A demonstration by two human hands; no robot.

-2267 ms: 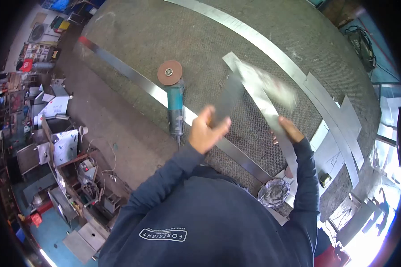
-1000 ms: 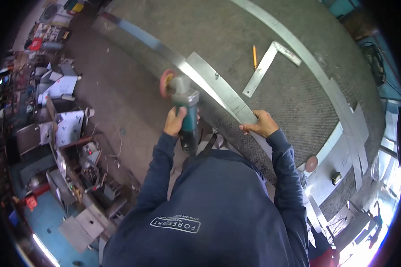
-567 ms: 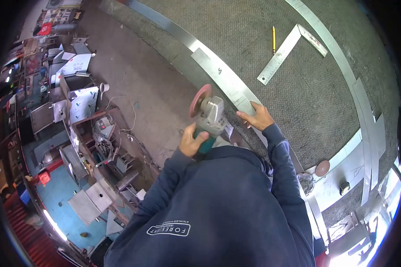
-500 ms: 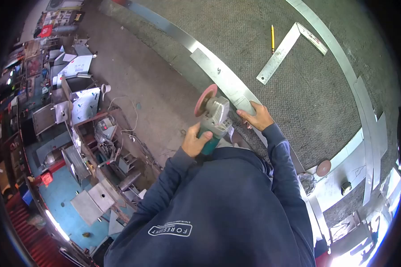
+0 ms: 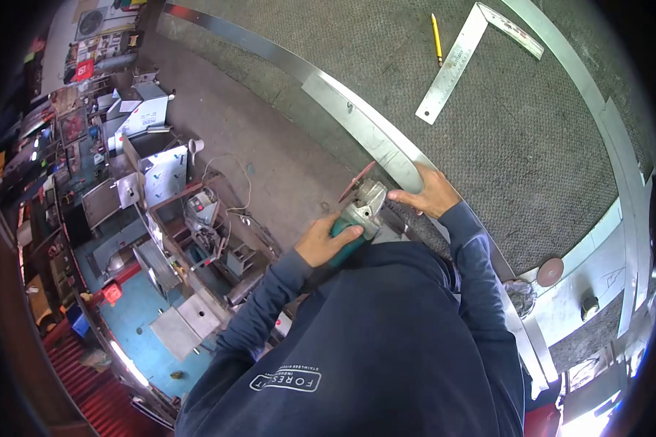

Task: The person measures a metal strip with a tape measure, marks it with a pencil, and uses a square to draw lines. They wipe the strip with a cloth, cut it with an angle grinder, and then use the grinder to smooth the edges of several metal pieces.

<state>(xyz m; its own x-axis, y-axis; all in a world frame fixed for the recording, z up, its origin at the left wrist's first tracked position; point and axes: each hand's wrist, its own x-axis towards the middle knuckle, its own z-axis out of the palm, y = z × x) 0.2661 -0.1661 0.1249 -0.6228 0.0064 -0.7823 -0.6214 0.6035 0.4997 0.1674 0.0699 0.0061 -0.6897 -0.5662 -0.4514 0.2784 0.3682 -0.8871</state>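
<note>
My left hand (image 5: 321, 244) is wrapped round the green body of an angle grinder (image 5: 366, 209), held just in front of my waist. Its reddish disc (image 5: 356, 182) is turned nearly edge-on to me, close to the near end of a narrow metal strip (image 5: 368, 138). That strip lies along the edge of the carpeted worktop and bears a small dark mark. My right hand (image 5: 435, 194) grips the strip's near end, fingers over the top and thumb towards the grinder head.
On the carpeted worktop (image 5: 517, 197) lie a metal square (image 5: 453, 69), a yellow pencil (image 5: 436, 38) and a loose disc (image 5: 550, 272). Long metal strips (image 5: 623, 160) run along the right. Cluttered benches and a machine (image 5: 202, 211) stand at left.
The grinder has moved right, nearer my right hand, and its disc has turned more edge-on. My right hand stays at the strip's end. The whole view has shifted somewhat.
</note>
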